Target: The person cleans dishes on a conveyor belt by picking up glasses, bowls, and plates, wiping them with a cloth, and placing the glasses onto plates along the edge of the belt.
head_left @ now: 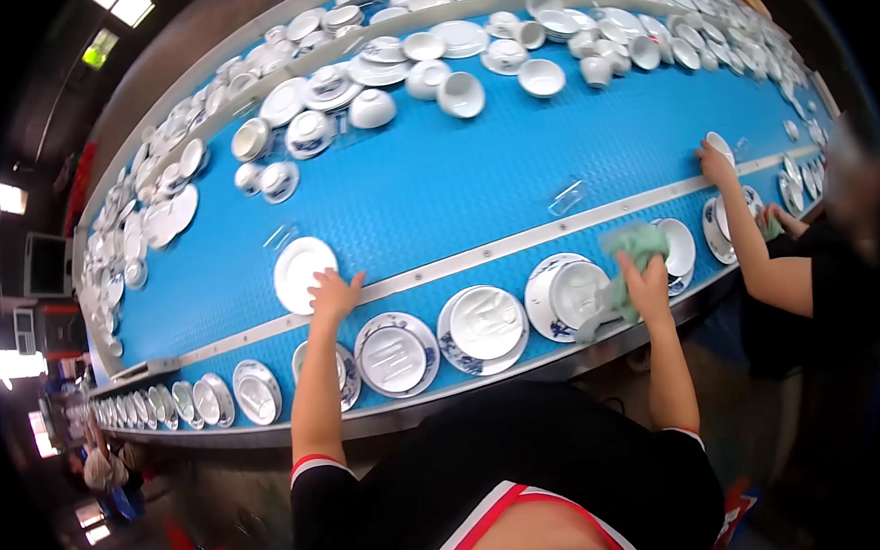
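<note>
My left hand (335, 294) reaches over the white rail, its fingers spread, with the fingertips at the right edge of a white plate (304, 272) lying on the blue belt. In my right hand (646, 285) is a green cloth (635, 244), held above the near lane beside a white plate (680, 246). Left of the cloth, a blue-patterned plate (541, 301) carries a smaller white dish with clear items in it. Two similar stacks sit between my hands, one with a patterned rim (367, 382) and one further right (448, 345).
A white rail (497, 250) divides the belt (437, 188). Many bowls (461, 95) and plates line the far side. Clear packets (566, 197) lie on the belt. At the right, a co-worker's hand (717, 165) holds a white dish (720, 146). More stacks (257, 392) stand at the left.
</note>
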A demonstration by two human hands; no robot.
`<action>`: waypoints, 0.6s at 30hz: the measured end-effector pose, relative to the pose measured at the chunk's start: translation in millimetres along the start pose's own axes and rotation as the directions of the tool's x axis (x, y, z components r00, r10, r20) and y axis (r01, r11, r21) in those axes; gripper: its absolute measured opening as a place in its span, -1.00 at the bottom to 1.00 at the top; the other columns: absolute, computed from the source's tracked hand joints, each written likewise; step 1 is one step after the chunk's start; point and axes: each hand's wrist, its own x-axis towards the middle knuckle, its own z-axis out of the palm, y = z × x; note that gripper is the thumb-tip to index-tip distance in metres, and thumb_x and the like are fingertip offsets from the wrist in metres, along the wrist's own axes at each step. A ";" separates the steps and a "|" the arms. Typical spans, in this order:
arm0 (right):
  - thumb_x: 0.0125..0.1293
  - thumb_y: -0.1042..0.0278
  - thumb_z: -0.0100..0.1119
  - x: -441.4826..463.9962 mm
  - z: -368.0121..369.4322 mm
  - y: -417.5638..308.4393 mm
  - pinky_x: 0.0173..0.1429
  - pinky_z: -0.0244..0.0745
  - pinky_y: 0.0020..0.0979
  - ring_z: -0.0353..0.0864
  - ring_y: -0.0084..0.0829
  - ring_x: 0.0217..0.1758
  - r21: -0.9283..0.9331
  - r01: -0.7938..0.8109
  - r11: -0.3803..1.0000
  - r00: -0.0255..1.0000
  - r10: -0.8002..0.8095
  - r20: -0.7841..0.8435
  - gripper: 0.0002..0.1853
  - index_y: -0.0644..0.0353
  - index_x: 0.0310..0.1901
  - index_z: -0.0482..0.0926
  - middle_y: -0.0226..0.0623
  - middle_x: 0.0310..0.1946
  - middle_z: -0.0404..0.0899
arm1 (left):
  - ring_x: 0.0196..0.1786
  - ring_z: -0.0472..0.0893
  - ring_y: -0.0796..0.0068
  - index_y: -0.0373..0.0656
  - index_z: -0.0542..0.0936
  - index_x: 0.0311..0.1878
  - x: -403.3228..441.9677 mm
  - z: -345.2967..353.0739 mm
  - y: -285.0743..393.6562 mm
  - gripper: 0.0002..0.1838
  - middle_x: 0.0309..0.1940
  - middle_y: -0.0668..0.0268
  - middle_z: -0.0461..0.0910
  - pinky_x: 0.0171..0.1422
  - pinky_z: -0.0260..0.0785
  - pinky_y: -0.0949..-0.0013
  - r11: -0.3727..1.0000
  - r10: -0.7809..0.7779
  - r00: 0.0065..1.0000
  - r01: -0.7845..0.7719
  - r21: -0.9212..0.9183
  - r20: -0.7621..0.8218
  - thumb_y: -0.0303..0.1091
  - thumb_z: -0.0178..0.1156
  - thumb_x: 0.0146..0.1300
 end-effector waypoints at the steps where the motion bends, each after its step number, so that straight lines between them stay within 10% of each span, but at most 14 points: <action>1: 0.12 0.23 0.19 16.0 -0.9 0.3 -0.15 0.39 -0.34 0.54 -0.23 -0.25 0.051 -0.043 0.998 0.999 0.043 0.000 -0.68 0.32 -0.21 0.49 -0.09 -0.32 0.56 | 0.30 -0.06 -0.34 -0.33 0.02 0.30 2.7 2.2 16.0 -0.04 0.29 -0.16 -0.03 0.27 -0.10 -0.24 1.000 0.019 1.000 -0.019 0.003 0.006 0.25 0.02 0.06; 4: 0.18 0.12 0.09 64.2 12.7 -4.9 -0.08 0.39 -0.28 0.50 -0.13 -0.15 -0.096 -0.357 0.929 0.866 0.368 0.339 -0.65 0.20 -0.11 0.46 -0.04 -0.13 0.49 | 0.28 -0.04 -0.38 -0.32 -0.02 0.31 14.9 1.5 61.7 -0.03 0.30 -0.15 -0.03 0.27 -0.10 -0.23 0.998 0.036 0.996 -0.040 -0.048 -0.086 0.27 0.00 0.06; 6: 0.16 0.10 0.08 70.3 55.8 19.0 -0.06 0.42 -0.24 0.50 -0.13 -0.12 -0.471 0.238 0.849 0.919 -0.040 0.392 -0.62 0.13 -0.05 0.46 -0.06 0.02 0.39 | 0.30 0.03 -0.25 -0.35 0.06 0.28 40.5 2.2 96.2 -0.09 0.29 -0.12 0.01 0.29 -0.05 -0.12 0.991 0.128 0.977 -0.133 -0.024 -0.169 0.23 -0.01 0.08; 9: 0.10 0.16 0.12 77.7 87.9 20.2 -0.03 0.43 -0.19 0.51 -0.12 -0.11 -0.678 0.214 0.703 0.937 0.048 0.345 -0.59 0.10 -0.01 0.45 -0.06 0.08 0.32 | 0.24 0.22 -0.06 -0.36 0.23 0.20 94.8 24.7 121.2 -0.26 0.18 -0.10 0.23 0.26 0.06 0.01 0.757 0.403 0.765 -0.587 -0.287 -0.502 0.08 0.03 0.14; 12: 0.09 0.28 0.11 101.3 90.5 76.5 -0.10 0.47 -0.28 0.54 -0.24 -0.18 -0.505 0.248 0.827 0.947 -0.098 0.305 -0.63 0.11 -0.02 0.47 -0.11 -0.08 0.45 | 0.09 0.41 0.13 -0.34 0.35 0.09 41.3 4.0 184.1 -0.45 0.00 -0.03 0.43 0.15 0.23 0.16 0.542 0.462 0.647 -0.747 -0.385 -0.606 -0.09 0.08 0.16; 13: 0.09 0.28 0.11 107.2 85.3 82.6 -0.10 0.47 -0.28 0.54 -0.24 -0.18 -0.505 0.248 0.827 0.948 -0.100 0.302 -0.63 0.11 -0.02 0.47 -0.11 -0.08 0.45 | -0.02 0.48 0.19 -0.31 0.36 0.07 32.0 13.2 200.8 -0.49 -0.05 0.02 0.46 0.05 0.31 0.21 0.476 0.512 0.699 -0.715 -0.512 -0.499 -0.13 0.09 0.17; 14: 0.09 0.35 0.09 111.0 78.5 86.1 -0.14 0.47 -0.34 0.54 -0.31 -0.23 -0.120 0.052 0.991 0.949 -0.012 0.316 -0.68 0.13 -0.07 0.48 -0.17 -0.18 0.49 | -0.13 0.54 0.25 -0.29 0.38 0.06 21.1 24.2 217.2 -0.53 -0.11 0.07 0.50 -0.05 0.39 0.27 0.415 0.567 0.730 -0.654 -0.632 -0.383 -0.18 0.10 0.17; 15: 0.09 0.42 0.08 114.1 70.5 88.7 -0.19 0.47 -0.41 0.54 -0.39 -0.28 0.281 -0.172 0.944 0.929 0.060 0.366 -0.73 0.16 -0.13 0.50 -0.23 -0.28 0.52 | -0.19 0.56 0.31 -0.27 0.38 0.06 -1.6 24.3 237.1 -0.53 -0.14 0.10 0.51 -0.15 0.42 0.33 0.409 0.579 0.809 -0.396 -0.822 -0.102 -0.14 0.09 0.18; 16: 0.09 0.42 0.08 116.4 62.3 91.0 -0.19 0.47 -0.41 0.54 -0.39 -0.28 0.281 -0.171 0.944 0.926 0.057 0.374 -0.73 0.16 -0.13 0.50 -0.23 -0.28 0.52 | -0.25 0.58 0.38 -0.26 0.38 0.07 -28.7 19.2 257.2 -0.52 -0.16 0.13 0.52 -0.25 0.46 0.39 0.403 0.586 0.788 -0.085 -0.911 0.186 -0.10 0.07 0.19; 18: 0.05 0.50 0.07 116.4 51.3 86.5 -0.27 0.45 -0.45 0.52 -0.44 -0.34 0.551 -0.557 0.621 0.806 0.247 0.537 -0.82 0.20 -0.24 0.48 -0.27 -0.37 0.52 | -0.39 0.57 0.45 -0.23 0.40 0.02 -64.2 20.2 285.3 -0.51 -0.27 0.19 0.53 -0.43 0.44 0.48 0.401 0.636 0.674 0.130 -0.907 0.377 0.00 0.00 0.22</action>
